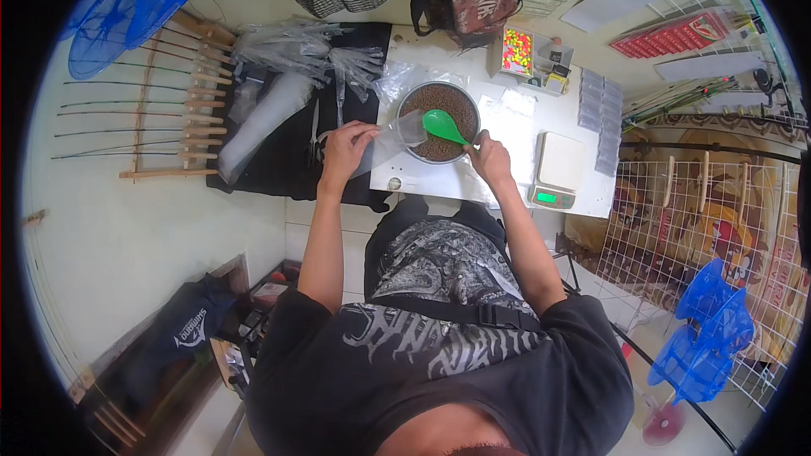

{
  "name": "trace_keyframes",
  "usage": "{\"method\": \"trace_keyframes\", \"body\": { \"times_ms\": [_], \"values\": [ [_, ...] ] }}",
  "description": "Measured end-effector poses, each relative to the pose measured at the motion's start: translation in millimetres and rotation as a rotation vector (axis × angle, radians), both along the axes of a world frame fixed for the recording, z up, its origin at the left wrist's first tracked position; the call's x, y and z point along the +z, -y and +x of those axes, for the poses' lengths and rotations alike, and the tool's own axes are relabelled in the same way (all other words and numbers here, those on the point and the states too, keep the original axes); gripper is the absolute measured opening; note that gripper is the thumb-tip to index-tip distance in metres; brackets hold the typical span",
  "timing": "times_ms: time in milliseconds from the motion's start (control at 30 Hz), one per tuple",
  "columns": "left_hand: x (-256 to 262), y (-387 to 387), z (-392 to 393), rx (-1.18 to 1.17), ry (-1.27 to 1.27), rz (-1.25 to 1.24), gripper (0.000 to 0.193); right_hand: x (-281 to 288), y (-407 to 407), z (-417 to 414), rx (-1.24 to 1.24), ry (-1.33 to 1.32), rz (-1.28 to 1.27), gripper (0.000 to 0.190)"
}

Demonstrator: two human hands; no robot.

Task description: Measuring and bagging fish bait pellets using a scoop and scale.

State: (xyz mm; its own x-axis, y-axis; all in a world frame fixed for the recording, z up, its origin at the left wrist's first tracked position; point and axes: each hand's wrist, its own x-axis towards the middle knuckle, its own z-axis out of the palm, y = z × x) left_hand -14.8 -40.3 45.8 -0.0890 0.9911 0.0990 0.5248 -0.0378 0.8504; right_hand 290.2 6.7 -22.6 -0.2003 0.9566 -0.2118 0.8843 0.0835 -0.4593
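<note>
My left hand (347,147) pinches a clear plastic bag (405,133), whose mouth reaches over the left rim of a round metal bowl (479,120). Brown pellets (437,94) fill much of that bowl. In my right hand (489,157) is the handle of a green plastic spoon (445,125). The spoon's bowl lies above the pellets, close beside the bag's mouth; I see no pellets in it. Whether the bag holds anything cannot be told.
A digital kitchen scale (560,171) with a lit display stands at the right. Behind it are small packets (599,117) and a divided box (518,50) of bright floats or beads. Scissors (315,133) and plastic bags (279,54) lie on black cloth (272,164) at the left.
</note>
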Motion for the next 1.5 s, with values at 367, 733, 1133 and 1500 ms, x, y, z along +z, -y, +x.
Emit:
{"method": "trace_keyframes", "body": {
  "times_ms": [367,733,1133,1500],
  "values": [
    [-2.4,-5.0,-6.6,0.041,-0.083,-0.025,0.014,20.9,-21.3,3.5,0.13,-0.007,0.218,0.019],
    [-8.9,-8.3,-6.9,-0.025,-0.135,-0.029,0.014,16.8,-7.2,-2.8,0.141,0.054,0.233,0.018],
    [-17.4,-12.6,-3.3,-0.009,-0.095,-0.059,0.015,2.8,-10.1,10.9,0.015,-0.124,-0.123,0.024],
    [-28.5,-16.5,-2.8,-0.02,-0.099,-0.084,0.016,5.1,-12.0,23.5,-0.068,-0.263,-0.106,0.026]
  ]
}}
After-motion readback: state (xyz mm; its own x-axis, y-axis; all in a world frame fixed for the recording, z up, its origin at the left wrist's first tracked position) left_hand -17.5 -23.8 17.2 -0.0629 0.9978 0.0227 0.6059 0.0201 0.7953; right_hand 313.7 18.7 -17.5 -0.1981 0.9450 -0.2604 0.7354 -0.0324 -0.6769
